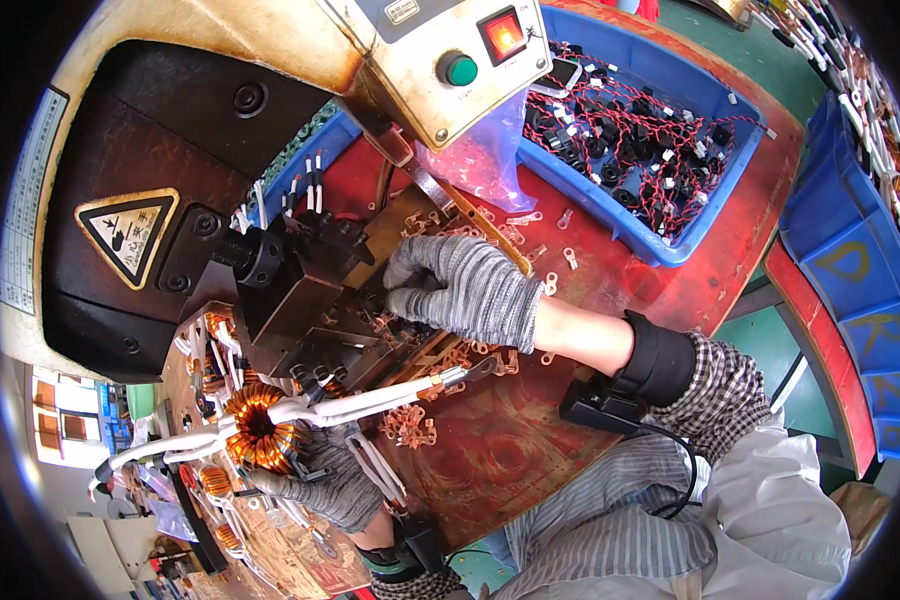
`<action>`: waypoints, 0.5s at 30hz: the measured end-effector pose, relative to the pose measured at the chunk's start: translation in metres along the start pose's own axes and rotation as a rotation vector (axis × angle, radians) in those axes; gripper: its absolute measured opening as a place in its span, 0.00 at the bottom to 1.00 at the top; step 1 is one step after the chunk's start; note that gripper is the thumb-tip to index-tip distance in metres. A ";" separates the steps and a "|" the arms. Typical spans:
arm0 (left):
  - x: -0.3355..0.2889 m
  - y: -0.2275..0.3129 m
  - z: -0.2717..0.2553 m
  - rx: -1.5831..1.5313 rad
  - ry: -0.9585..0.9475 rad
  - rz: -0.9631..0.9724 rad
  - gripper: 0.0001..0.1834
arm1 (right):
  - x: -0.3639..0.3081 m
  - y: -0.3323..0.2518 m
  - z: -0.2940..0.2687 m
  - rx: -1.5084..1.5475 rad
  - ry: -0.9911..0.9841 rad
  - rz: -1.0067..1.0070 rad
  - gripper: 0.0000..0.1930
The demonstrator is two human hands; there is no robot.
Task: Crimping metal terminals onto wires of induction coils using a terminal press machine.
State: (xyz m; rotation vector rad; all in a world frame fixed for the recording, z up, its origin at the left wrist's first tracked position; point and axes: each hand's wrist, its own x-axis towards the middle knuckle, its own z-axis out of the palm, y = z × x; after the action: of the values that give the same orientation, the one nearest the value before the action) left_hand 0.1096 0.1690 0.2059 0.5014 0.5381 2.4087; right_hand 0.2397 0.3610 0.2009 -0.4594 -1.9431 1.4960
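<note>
My left hand (325, 475), in a grey knit glove, grips a toroidal coil (260, 425) wound with copper wire. Thick white-sleeved leads (365, 405) run from the coil to the right, ending in a bare tip near the table's copper terminals. Others stretch out to the left. My right hand (465, 290), gloved alike, reaches in at the tooling of a press (320, 300), its thumb and fingers curled together. Whatever sits between those fingertips is too hidden to name. Loose copper ring terminals (407, 427) lie in a heap below the tooling.
The press body (170, 120) stands at the left, with a control box (455, 65) carrying a green button and a lit red switch. A blue bin (660, 250) of small wired parts is at the back right. More coils (215, 480) lie at the lower left.
</note>
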 end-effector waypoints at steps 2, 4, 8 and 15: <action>0.000 0.001 -0.001 0.029 0.011 0.004 0.39 | -0.001 0.001 -0.002 -0.047 0.035 -0.031 0.08; 0.000 0.001 -0.002 0.053 0.014 0.003 0.39 | -0.001 0.006 -0.004 -0.014 0.116 -0.078 0.07; 0.002 0.002 -0.003 0.060 0.026 0.014 0.39 | 0.000 0.008 -0.009 0.158 0.142 -0.052 0.07; -0.003 0.004 -0.011 -0.015 -0.081 -0.036 0.39 | -0.004 -0.004 -0.022 0.220 0.201 -0.019 0.08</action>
State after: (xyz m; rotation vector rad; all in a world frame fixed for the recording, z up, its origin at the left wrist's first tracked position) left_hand 0.1046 0.1616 0.1977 0.5751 0.4902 2.3452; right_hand 0.2580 0.3736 0.2073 -0.4720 -1.6037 1.5655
